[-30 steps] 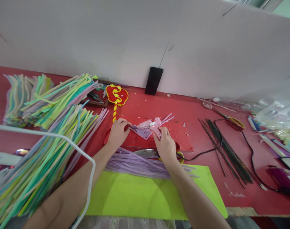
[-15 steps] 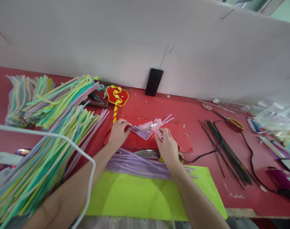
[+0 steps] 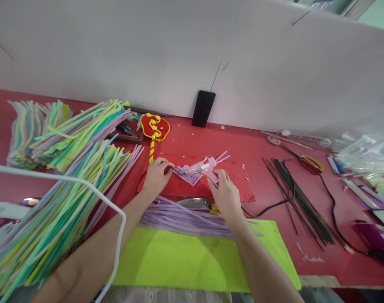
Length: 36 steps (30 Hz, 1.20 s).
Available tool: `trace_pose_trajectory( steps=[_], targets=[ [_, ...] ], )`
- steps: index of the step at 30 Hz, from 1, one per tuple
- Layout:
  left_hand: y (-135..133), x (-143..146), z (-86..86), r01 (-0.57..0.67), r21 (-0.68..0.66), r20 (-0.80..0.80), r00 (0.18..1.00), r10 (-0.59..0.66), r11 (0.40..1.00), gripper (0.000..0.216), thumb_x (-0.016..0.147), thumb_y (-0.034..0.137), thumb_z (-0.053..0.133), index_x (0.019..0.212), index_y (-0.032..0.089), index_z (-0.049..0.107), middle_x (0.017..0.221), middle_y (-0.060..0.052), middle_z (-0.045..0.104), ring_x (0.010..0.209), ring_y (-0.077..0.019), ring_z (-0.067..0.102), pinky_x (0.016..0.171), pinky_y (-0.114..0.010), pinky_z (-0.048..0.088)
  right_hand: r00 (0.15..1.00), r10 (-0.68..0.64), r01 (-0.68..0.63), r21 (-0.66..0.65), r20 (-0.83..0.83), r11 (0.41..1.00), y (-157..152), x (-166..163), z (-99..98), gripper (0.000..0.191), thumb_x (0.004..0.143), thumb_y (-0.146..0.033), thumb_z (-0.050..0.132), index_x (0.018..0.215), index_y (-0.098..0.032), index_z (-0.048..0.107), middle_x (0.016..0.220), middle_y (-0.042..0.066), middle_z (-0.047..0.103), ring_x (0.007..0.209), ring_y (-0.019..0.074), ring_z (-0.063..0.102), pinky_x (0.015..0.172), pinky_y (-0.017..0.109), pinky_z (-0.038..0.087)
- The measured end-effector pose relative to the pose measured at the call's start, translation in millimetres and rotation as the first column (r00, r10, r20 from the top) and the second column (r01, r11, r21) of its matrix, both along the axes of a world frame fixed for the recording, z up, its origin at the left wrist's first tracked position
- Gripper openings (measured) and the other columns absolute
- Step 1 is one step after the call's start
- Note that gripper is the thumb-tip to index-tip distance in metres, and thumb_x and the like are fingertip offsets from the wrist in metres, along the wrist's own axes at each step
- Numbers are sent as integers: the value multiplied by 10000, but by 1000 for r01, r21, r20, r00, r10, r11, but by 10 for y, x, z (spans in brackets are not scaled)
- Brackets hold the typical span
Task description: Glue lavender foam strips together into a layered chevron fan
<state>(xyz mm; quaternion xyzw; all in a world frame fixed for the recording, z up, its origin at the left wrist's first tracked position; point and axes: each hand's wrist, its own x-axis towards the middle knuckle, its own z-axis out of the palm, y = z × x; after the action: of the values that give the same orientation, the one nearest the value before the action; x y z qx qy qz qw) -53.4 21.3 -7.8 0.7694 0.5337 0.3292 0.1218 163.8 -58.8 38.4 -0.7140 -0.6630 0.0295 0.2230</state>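
A pink glue gun (image 3: 207,168) is in my right hand (image 3: 226,193), its nozzle pointing left over a folded piece made of purple pipe cleaners (image 3: 189,178). My left hand (image 3: 157,173) pinches the left end of that piece between thumb and fingers. The piece lies above a red pad (image 3: 239,185) on the red table, and several purple ends stick out beyond the gun at the upper right. Just below my hands lies a bundle of loose purple pipe cleaners (image 3: 185,221), with scissors (image 3: 193,203) partly hidden behind my right wrist.
Pastel pipe cleaners (image 3: 62,202) pile up on the left, crossed by a white cable (image 3: 110,202). A red-and-yellow fan-shaped piece (image 3: 155,127) and a leaning black phone (image 3: 204,108) stand behind. Dark green stems (image 3: 302,202) and yellow-handled scissors (image 3: 310,163) lie right. A lime sheet (image 3: 185,261) is in front.
The glue gun and my right hand have shifted slightly to the right and down. My left hand stays almost in place, still pinching the purple piece.
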Motion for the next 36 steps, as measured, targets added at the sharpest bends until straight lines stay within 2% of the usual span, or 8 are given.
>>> trace_pose_trajectory(
  steps=[5,10,15,27,36],
  targets=[
    [-11,7,17,-2,19,7,1000,2,1000,148,803,171,539,882,214,656,914,-36,577,906,-183,557,884,-366,428,999,-43,43,-5,-9,999,21,4,5,219,831,-336,478,1015,-218,497,1054,73,642,795,217,640,571,283,419],
    [-24,26,29,-9,31,-8,1000,9,999,139,805,259,570,901,210,658,912,-39,576,911,-191,559,882,-364,427,995,-99,97,-47,-24,994,45,-34,26,287,800,-420,536,1009,-229,488,1033,57,660,837,231,647,588,292,429],
    [-38,48,31,-9,27,-57,998,11,1000,172,776,300,610,915,210,659,942,-42,569,947,-206,554,916,-382,406,995,-98,97,-49,-25,994,45,-35,14,291,799,-417,545,1016,-235,478,1058,48,656,860,230,648,597,292,430],
    [-84,73,91,31,3,-39,999,-31,1000,213,773,233,593,981,216,631,986,-51,559,981,-214,538,906,-381,418,996,-89,89,-38,-1,995,49,-26,-2,279,798,-417,536,1003,-235,481,1025,52,661,813,226,651,573,284,419],
    [-87,82,49,62,0,-73,995,-61,998,215,773,235,593,983,227,639,1022,-48,553,970,-210,539,915,-388,416,996,-86,86,-40,6,995,38,-29,3,261,804,-375,526,1013,-225,483,1040,55,655,824,223,648,577,281,422]
  ],
)
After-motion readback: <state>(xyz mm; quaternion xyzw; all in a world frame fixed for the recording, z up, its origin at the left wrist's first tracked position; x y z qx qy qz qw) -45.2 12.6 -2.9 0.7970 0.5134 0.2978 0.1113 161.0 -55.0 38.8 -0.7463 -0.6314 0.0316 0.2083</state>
